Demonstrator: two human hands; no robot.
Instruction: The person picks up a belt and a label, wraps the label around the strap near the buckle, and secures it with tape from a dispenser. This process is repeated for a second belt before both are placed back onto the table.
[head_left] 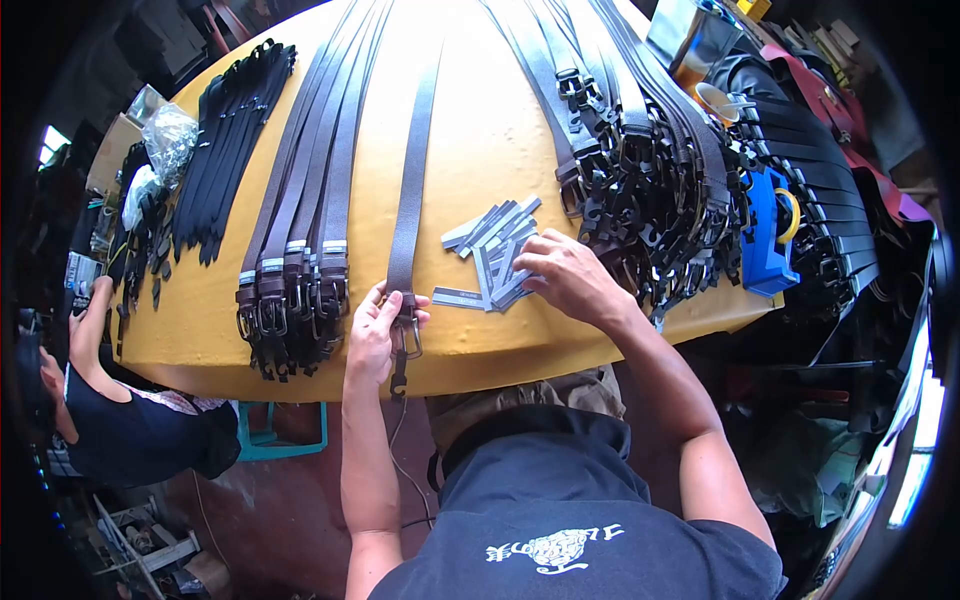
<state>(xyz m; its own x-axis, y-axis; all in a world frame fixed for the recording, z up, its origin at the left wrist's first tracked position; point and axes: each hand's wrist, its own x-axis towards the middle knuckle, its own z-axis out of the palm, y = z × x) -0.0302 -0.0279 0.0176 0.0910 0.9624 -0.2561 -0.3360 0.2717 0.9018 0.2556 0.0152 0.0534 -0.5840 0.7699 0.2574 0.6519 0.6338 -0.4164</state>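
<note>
My left hand (376, 335) is closed on the buckle end of a dark brown belt (412, 200), whose strap runs away from me across the table. The metal buckle (411, 340) and a black plastic hook below it hang beside my fingers at the table's near edge. My right hand (575, 278) is over the right side of a loose pile of grey printed label strips (492, 240), its fingers curled down onto them. Whatever lies between those fingertips is hidden. One label strip (458, 298) lies flat, nearest the belt.
Finished-looking brown belts (318, 200) with light bands lie in a bundle at left. Many buckled belts (650, 170) heap at right, beside a blue tape dispenser (766, 235). Black straps (225, 150) and plastic bags (170, 140) sit far left, near another person (140, 425).
</note>
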